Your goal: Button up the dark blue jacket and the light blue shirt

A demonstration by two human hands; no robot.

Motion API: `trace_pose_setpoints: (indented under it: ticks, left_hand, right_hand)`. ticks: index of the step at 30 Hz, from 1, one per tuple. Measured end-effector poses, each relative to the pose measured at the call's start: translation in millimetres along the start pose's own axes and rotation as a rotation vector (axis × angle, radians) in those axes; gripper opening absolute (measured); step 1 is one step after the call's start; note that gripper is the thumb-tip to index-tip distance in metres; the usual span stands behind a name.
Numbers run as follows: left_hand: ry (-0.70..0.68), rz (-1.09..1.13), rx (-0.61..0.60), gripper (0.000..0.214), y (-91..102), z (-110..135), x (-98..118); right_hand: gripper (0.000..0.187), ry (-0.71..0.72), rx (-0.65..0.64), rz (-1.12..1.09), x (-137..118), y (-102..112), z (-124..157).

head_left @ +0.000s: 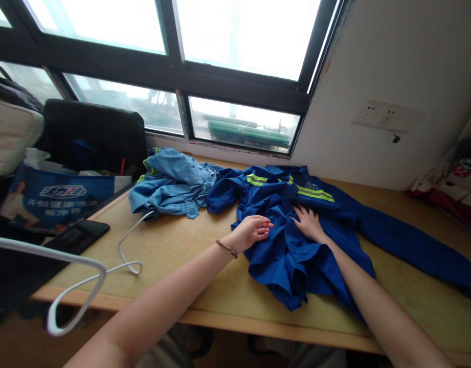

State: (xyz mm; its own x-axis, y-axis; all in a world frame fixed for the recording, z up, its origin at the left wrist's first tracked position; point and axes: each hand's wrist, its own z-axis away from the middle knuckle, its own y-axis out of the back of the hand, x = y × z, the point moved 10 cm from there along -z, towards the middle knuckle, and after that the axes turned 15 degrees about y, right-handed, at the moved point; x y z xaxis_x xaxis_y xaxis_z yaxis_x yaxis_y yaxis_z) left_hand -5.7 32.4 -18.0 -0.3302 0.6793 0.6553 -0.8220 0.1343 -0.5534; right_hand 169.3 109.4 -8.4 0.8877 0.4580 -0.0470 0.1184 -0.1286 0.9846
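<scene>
A dark blue work jacket (273, 255) with yellow-green and silver reflective stripes lies rumpled on the table. Its collar points toward the window, and one sleeve stretches far to the right. Flat on the jacket's front rests my right hand (309, 224), fingers spread. My left hand (252, 232), a braided bracelet on its wrist, is at the jacket's left part with its fingers loosely bent and nothing seen in them; whether it touches the cloth is unclear. A crumpled light blue garment (174, 181) lies left of the jacket, beside the bunched other sleeve.
A white cable (124, 255) loops over the left side of the wooden table (212, 301). Farther left are a black phone (80, 235), a blue printed bag (62, 199) and a black chair back (97, 133). Behind stand the window and a wall with sockets (386, 116).
</scene>
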Motion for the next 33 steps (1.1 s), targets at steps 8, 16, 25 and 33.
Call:
trace_pose_setpoints:
  ticks: [8, 16, 25, 33]
  left_hand:
    - [-0.302, -0.673, 0.393, 0.010, 16.7, 8, 26]
    - [-0.549, -1.169, 0.477, 0.039, 21.5, 8, 43]
    - [-0.606, -1.213, 0.469, 0.026, 32.8, 10, 71]
    - [-0.765, -1.393, 0.274, 0.017, -46.5, 44, 47]
  right_hand:
    - [0.038, 0.006, 0.517, -0.551, 14, 48, 21]
    - [0.030, 0.358, 0.032, -0.818, -92, 81, 56]
    - [0.073, 0.480, -0.297, -0.698, -112, 43, 80]
    - [0.051, 0.513, -0.232, -0.786, -108, 53, 77]
